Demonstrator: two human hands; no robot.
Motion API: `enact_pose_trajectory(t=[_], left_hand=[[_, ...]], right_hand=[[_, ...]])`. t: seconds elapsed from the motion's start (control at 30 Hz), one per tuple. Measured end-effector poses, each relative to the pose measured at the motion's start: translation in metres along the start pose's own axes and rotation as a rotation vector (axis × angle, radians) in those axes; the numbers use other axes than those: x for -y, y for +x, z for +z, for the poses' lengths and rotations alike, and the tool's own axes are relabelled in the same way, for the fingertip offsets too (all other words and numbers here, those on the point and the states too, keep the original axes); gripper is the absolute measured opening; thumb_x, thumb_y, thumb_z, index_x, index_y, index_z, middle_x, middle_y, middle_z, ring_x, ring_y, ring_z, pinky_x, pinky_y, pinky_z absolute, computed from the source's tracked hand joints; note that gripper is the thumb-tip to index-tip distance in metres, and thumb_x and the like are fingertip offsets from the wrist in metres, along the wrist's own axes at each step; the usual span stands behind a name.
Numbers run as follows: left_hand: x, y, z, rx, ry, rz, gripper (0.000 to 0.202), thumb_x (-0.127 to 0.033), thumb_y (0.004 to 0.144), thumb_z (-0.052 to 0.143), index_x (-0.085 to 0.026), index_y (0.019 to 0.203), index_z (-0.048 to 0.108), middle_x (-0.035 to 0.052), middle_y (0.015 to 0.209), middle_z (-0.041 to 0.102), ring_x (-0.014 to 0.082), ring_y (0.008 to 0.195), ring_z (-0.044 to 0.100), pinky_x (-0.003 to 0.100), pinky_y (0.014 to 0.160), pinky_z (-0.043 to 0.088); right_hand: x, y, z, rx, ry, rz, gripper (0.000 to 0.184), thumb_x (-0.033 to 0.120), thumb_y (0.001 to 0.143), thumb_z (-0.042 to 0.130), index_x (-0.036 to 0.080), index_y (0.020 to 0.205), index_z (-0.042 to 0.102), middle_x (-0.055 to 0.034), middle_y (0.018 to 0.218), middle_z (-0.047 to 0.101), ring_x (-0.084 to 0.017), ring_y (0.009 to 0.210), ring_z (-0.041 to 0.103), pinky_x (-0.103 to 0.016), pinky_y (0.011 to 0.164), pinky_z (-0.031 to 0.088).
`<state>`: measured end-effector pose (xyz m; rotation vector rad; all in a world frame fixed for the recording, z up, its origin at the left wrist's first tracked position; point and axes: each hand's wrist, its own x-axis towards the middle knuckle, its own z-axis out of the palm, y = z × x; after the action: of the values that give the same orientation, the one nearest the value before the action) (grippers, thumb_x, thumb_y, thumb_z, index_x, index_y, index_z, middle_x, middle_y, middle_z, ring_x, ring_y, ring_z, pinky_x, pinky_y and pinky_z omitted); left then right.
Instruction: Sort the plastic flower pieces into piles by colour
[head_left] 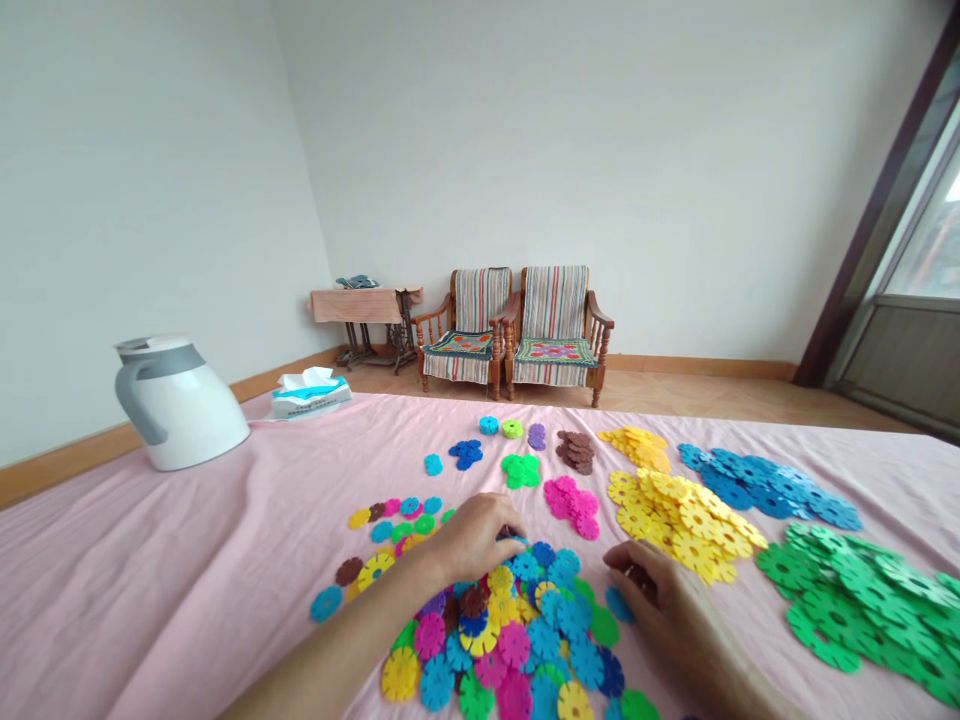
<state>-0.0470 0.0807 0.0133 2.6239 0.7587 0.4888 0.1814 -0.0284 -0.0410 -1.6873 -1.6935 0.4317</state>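
Note:
My left hand (474,535) rests at the far edge of a mixed heap of coloured plastic snowflake discs (517,640), its fingers curled down and pinched on something I cannot make out among the blue discs. My right hand (660,600) lies at the heap's right side, fingers bent toward a brown disc; whether it grips it is unclear. Sorted piles lie beyond: yellow (686,515), blue (772,485), green (862,600), pink (574,500), brown (576,450), small green (520,470) and small blue (466,454).
A pink cloth (187,560) covers the table. A white kettle (176,400) and a tissue pack (310,393) stand at the far left. Loose discs (397,520) lie left of my left hand. Two wooden armchairs (514,330) and a small table (367,310) stand by the back wall.

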Motion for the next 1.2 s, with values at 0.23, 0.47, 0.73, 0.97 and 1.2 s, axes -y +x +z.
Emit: enact_pose_trajectory(t=[0.23, 0.47, 0.73, 0.97, 1.2], left_hand=[[0.025, 0.009, -0.007, -0.244, 0.095, -0.370, 0.016, -0.021, 0.077, 0.058, -0.018, 0.067, 0.070, 0.0018, 0.074, 0.067, 0.0144, 0.073, 0.060, 0.021, 0.067, 0.040], [0.089, 0.004, -0.035, -0.463, 0.176, -0.810, 0.019, -0.019, 0.078, 0.056, -0.020, 0.091, 0.069, 0.0050, 0.089, 0.073, 0.0192, 0.083, 0.065, 0.023, 0.065, 0.042], [0.110, -0.004, -0.035, -0.490, 0.232, -0.861, 0.015, -0.019, 0.075, 0.057, -0.021, 0.084, 0.069, 0.0052, 0.089, 0.072, 0.0212, 0.084, 0.066, 0.026, 0.068, 0.044], [0.068, 0.003, -0.028, -0.422, 0.193, -0.553, 0.016, -0.016, 0.076, 0.056, -0.020, 0.084, 0.069, 0.0014, 0.088, 0.071, 0.0138, 0.079, 0.064, 0.020, 0.073, 0.045], [-0.003, 0.014, 0.002, -0.107, -0.071, -0.169, 0.017, -0.019, 0.074, 0.057, -0.017, 0.082, 0.072, 0.0032, 0.079, 0.070, 0.0148, 0.073, 0.063, 0.021, 0.068, 0.045]], right_hand=[[0.002, 0.000, -0.001, 0.007, 0.012, 0.007, 0.021, 0.030, 0.085, 0.041, 0.019, 0.086, 0.059, 0.0000, 0.071, 0.058, -0.015, 0.063, 0.055, -0.026, 0.058, 0.042], [-0.002, 0.000, 0.001, 0.001, 0.000, -0.007, 0.018, 0.029, 0.085, 0.042, 0.020, 0.085, 0.058, 0.0009, 0.070, 0.056, -0.014, 0.061, 0.053, -0.025, 0.057, 0.040], [-0.005, 0.000, 0.004, -0.037, -0.003, -0.002, 0.018, 0.029, 0.085, 0.043, 0.020, 0.085, 0.058, 0.0017, 0.069, 0.055, -0.013, 0.061, 0.052, -0.026, 0.057, 0.039], [-0.001, 0.000, 0.001, -0.014, 0.021, -0.002, 0.024, 0.033, 0.087, 0.040, 0.020, 0.087, 0.060, -0.0006, 0.073, 0.060, -0.015, 0.065, 0.055, -0.026, 0.058, 0.041], [-0.009, 0.003, -0.004, -0.096, -0.003, 0.008, 0.023, 0.032, 0.085, 0.042, 0.021, 0.088, 0.062, -0.0006, 0.072, 0.062, -0.015, 0.061, 0.054, -0.026, 0.056, 0.040]])
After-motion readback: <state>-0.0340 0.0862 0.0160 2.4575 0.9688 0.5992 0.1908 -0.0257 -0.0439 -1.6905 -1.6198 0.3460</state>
